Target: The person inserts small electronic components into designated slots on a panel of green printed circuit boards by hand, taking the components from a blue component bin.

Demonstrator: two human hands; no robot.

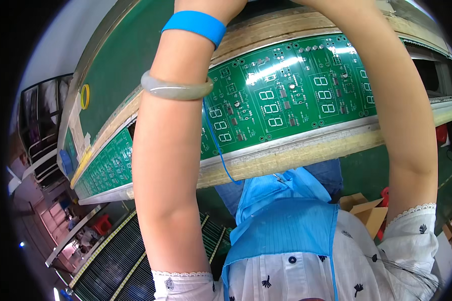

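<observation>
Both my arms reach up across a long green circuit board panel (301,100) with printed digit outlines and small soldered parts. Of my left hand (218,6) only the base shows at the top edge; its fingers are cut off, so what it holds is hidden. On that wrist are a blue band (196,25), with a thin blue cord (217,143) hanging below it across the board, and a pale stone bangle (176,88). My right forearm (386,65) passes over the panel's right part and leaves at the top, its hand beyond the frame.
The panel lies between wooden-edged rails (286,153). More green panels (105,165) continue along the line at left. A yellow tape ring (85,96) rests on the green surface at upper left. Black slotted racks (130,261) stand low at left; a cardboard box (369,213) sits at right.
</observation>
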